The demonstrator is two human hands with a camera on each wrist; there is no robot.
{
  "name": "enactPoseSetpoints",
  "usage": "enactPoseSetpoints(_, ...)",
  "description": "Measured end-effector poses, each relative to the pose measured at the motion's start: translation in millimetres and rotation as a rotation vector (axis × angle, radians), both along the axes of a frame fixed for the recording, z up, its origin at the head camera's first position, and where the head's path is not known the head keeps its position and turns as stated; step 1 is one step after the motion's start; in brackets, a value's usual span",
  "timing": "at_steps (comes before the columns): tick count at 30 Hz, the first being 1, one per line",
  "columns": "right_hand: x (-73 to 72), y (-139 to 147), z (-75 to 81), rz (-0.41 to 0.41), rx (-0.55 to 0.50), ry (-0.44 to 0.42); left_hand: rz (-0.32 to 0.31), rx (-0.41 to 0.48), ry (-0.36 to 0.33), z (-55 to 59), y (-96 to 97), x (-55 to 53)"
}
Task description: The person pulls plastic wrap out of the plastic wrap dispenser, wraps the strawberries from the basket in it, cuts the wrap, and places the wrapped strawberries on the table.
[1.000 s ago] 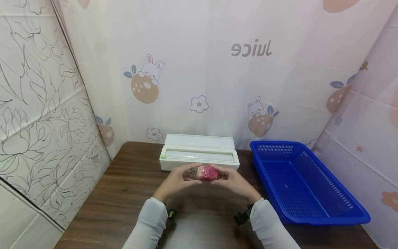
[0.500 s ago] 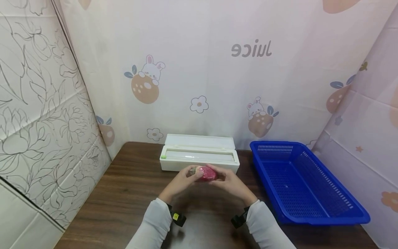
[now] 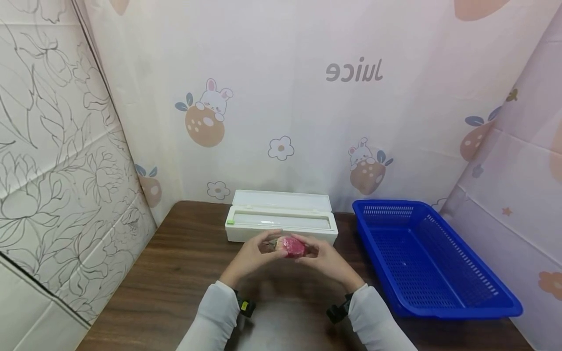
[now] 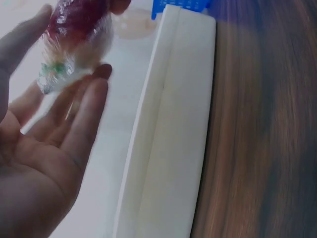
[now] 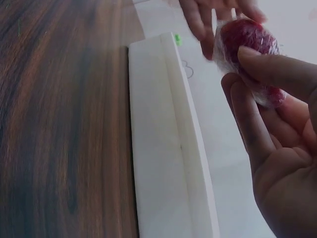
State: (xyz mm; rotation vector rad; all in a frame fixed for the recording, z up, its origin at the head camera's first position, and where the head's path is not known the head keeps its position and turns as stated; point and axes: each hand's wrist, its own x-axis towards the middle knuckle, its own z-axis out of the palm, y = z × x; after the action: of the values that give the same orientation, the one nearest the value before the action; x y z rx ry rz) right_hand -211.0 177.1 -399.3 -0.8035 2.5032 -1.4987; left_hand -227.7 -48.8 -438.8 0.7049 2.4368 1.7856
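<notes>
A small red item with a pale, green-tipped end, tightly wrapped in clear cling film [image 3: 291,246], is held up in front of the white box. My right hand [image 3: 327,256] grips its right end; in the right wrist view the thumb [image 5: 277,72] presses on the film with fingers curled underneath. My left hand [image 3: 252,253] surrounds the pale end with spread, fairly straight fingers, its fingertips right at the film. In the left wrist view, the film looks bunched and greenish at that end, and the left palm [image 4: 44,163] faces it.
Behind the hands stands a white cling film dispenser [image 3: 281,235] with its lid raised against the patterned curtain wall. At the right is a blue perforated plastic basket [image 3: 456,310]. Both are on a dark wood table [image 3: 175,273].
The left hand first closed its thumb onto the wrapped item's pale end, then spread its fingers again and shifted slightly left. The right hand keeps its grip; dispenser and basket stay put.
</notes>
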Motion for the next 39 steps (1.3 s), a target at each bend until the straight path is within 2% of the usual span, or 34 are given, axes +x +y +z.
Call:
enactPoseSetpoints(2,0.5,0.2,-1.0,-0.002,-0.002,-0.005,-0.018,0.002,0.078,5.3,-2.8,4.1)
enactPoseSetpoints(4,1.0,0.2,-1.8,-0.008,-0.003,-0.007,-0.032,0.007,0.122,12.2,-4.8,9.0)
enactPoseSetpoints(7,1.7,0.0,-2.9,-0.012,-0.003,-0.002,-0.043,0.007,0.128,21.3,-6.3,15.3)
enactPoseSetpoints(8,2.2,-0.3,-2.9,-0.016,0.000,-0.003,-0.046,0.004,0.125,21.0,-6.8,15.5)
enactPoseSetpoints(10,2.7,-0.6,-3.3,-0.021,0.015,0.003,-0.053,-0.013,0.128,14.2,-8.2,11.4)
enactPoseSetpoints(15,-8.1,5.6,-24.5,-0.001,0.034,-0.008,-0.057,-0.064,0.129,-5.1,-12.4,-0.4)
enactPoseSetpoints(18,-11.6,8.3,-33.2,0.016,0.034,-0.009,-0.054,-0.081,0.115,-6.4,-15.1,0.6)
enactPoseSetpoints(25,-10.3,7.1,-36.1,-0.034,0.106,0.103,-0.060,-0.103,0.124,-8.7,-16.6,2.6)
enactPoseSetpoints(29,-9.2,7.5,-41.2,-0.019,0.109,0.102,-0.064,-0.130,0.114,-10.9,-16.0,3.5)
enactPoseSetpoints(32,-8.3,8.1,-47.4,-0.003,0.122,0.099,-0.064,-0.185,0.113,-13.9,-16.2,4.6)
enactPoseSetpoints(39,-4.1,7.2,-63.2,0.034,0.162,0.107,-0.132,-0.284,0.135,-22.9,-18.3,8.4)
